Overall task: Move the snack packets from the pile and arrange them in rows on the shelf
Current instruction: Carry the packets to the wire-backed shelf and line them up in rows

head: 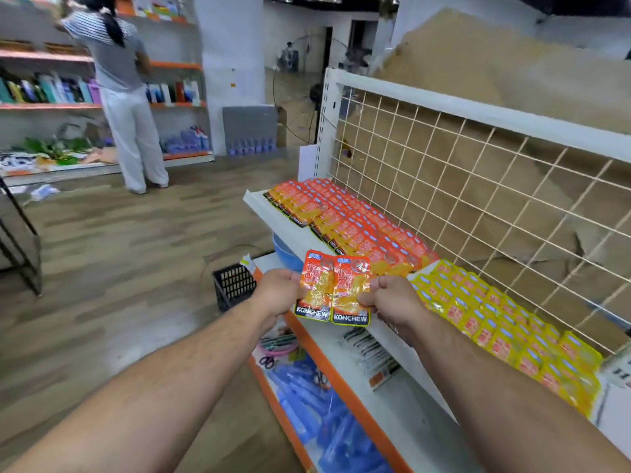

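The left hand (pixel 278 291) pinches the left Konchew packet (pixel 316 285) and the right hand (pixel 392 297) the right Konchew packet (pixel 351 291), both before the shelf (pixel 269 216), with the orange rows (pixel 348 227) at twelve o'clock. They are probably light, floppy and slick, so pinch the sealed edges.

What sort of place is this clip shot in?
Most likely a small shop: a white display shelf with rows of orange snack packets, bottles lined up on shelving across the aisle, and a black basket on the floor.
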### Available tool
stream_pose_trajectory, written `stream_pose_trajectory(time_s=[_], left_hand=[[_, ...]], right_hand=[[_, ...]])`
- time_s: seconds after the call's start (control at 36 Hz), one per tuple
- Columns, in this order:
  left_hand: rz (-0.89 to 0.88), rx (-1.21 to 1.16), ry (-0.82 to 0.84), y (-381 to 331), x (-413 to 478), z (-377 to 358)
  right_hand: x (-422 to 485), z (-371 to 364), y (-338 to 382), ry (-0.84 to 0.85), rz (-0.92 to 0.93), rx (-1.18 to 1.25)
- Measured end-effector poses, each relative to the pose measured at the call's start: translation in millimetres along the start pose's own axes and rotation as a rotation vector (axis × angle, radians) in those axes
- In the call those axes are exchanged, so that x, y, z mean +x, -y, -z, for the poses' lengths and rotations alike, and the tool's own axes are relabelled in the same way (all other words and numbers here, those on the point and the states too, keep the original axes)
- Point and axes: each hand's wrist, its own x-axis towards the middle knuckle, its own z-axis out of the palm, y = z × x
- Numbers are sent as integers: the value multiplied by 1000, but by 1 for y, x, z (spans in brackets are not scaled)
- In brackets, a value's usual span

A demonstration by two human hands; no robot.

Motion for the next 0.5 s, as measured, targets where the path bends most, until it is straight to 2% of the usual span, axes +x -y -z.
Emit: stream_pose_trajectory(time_s=[0.19,0.31,0.5], left_hand=[[35,-12,-3,3,118,5],[11,62,-30,-43,124,8],[-16,175,2,-60,182,14]], right_hand=[[89,-8,19,73,15,0],[131,-8,36,56,17,-2],[181,-15,46,13,-6,-26]])
